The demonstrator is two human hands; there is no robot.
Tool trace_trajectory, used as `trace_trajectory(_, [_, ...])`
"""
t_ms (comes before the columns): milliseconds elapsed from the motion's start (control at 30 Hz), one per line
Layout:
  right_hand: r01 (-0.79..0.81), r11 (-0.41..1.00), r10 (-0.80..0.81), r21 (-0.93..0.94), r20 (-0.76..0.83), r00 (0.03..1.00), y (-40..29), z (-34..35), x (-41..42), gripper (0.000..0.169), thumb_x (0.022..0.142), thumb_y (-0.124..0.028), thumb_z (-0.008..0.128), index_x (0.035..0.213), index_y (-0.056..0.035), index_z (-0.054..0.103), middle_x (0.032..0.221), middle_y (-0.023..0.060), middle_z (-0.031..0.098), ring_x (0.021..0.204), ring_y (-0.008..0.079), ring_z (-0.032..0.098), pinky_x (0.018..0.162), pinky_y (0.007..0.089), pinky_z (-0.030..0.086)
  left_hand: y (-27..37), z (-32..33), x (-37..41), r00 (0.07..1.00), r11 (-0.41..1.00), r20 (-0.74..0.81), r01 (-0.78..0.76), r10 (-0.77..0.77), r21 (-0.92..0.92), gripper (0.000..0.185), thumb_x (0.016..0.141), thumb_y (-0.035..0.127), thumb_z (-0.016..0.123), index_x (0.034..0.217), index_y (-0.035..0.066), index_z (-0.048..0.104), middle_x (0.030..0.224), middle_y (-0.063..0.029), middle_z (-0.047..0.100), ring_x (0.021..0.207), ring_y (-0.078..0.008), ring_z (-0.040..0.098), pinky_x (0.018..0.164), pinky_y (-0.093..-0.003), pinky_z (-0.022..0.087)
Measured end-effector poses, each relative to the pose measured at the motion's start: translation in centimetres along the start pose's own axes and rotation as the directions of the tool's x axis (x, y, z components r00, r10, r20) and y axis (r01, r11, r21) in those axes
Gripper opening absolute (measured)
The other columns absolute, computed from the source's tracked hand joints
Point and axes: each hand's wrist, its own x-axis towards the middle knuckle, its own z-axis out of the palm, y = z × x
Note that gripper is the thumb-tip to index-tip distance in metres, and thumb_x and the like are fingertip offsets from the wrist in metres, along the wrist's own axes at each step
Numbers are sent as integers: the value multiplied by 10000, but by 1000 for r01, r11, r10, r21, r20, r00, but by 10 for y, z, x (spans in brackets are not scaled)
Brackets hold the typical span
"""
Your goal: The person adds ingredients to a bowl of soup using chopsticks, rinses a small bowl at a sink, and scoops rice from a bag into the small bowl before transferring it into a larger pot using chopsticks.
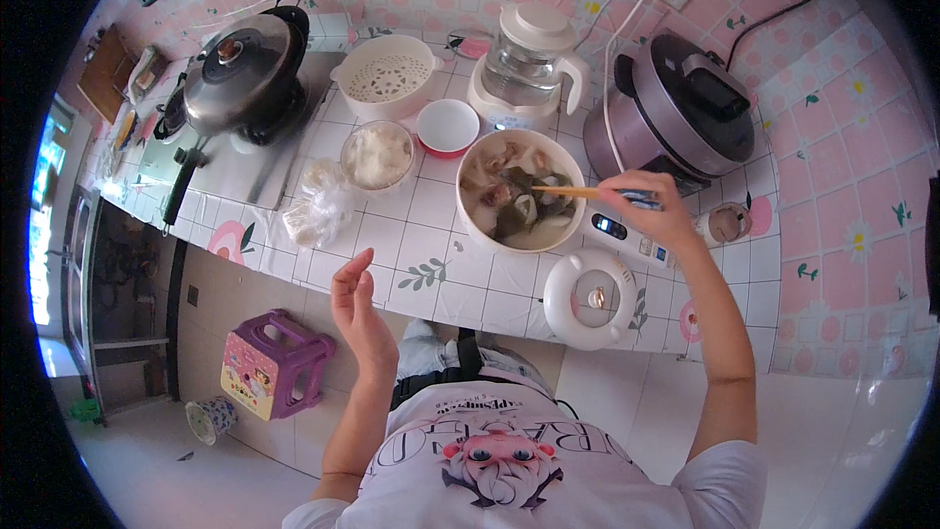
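Note:
My right hand (646, 202) grips wooden chopsticks (569, 192) with blue patterned ends. Their tips dip into a cream electric pot (465, 214), among dark green kelp-like pieces (516, 214), chunks of meat (496, 195) and pale broth. The pot's handle (624, 235) has a lit display and points right, below my right hand. In front of the pot lies a white-rimmed glass lid (556, 301) with a small knob. My left hand (361, 312) is held up near the table's front edge, empty, thumb apart from the curled fingers. Nearest it is a clear plastic bag (319, 206) with pale contents.
Behind stand a bowl of white food (377, 154), a red-and-white bowl (448, 126), a steamer basket (389, 77), a glass kettle (521, 62) and a purple rice cooker (668, 114). A lidded wok (242, 73) is at left. Below is a purple stool (275, 367). A white cord (608, 88) hangs nearby.

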Motion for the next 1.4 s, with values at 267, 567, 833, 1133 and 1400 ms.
trace_trajectory(267, [-9, 995, 16, -98, 62, 998, 5, 6, -20, 96, 678, -97, 579, 747, -30, 589, 720, 92, 591, 628, 155, 564, 561, 242, 434, -2, 5, 0, 1000, 1000, 17, 3, -3, -21, 172, 773, 52, 400, 913, -33, 454, 972, -138, 489, 965, -177, 425, 889, -283, 265])
trace_trajectory(567, [-38, 977, 33, -209, -30, 999, 15, 34, -50, 95, 679, -116, 572, 754, -58, 565, 670, 77, 566, 553, 200, 544, 476, 288, 405, -4, 13, -3, 999, 1000, 49, 1, 0, -15, 170, 772, 60, 407, 910, -26, 458, 977, -136, 487, 970, -177, 424, 891, -289, 262])
trace_trajectory(833, [88, 966, -130, -243, -159, 979, 4, 16, -45, 108, 676, -42, 562, 782, -23, 557, 644, 87, 552, 525, 177, 527, 484, 235, 401, -4, 19, -7, 997, 1000, 71, -5, 6, -9, 178, 767, 68, 416, 915, -20, 464, 981, -132, 491, 974, -174, 423, 894, -288, 251])
trace_trajectory(1133, [89, 996, -89, -7, 25, 996, -8, 19, -61, 98, 687, -144, 567, 746, -66, 568, 634, 60, 550, 494, 176, 521, 434, 266, 382, -3, 24, -16, 999, 999, 47, -13, 11, 35, 178, 764, 72, 421, 909, -17, 473, 978, -123, 495, 966, -169, 425, 889, -284, 248])
trace_trajectory(1400, [191, 973, -185, -130, 53, 981, -20, 17, -59, 70, 657, -75, 573, 717, -39, 563, 626, 65, 548, 497, 172, 522, 448, 243, 398, -9, 36, -31, 996, 999, 90, 22, -25, 40, 180, 767, 127, 452, 910, 20, 478, 983, -68, 501, 872, -87, 423, 788, -217, 288])
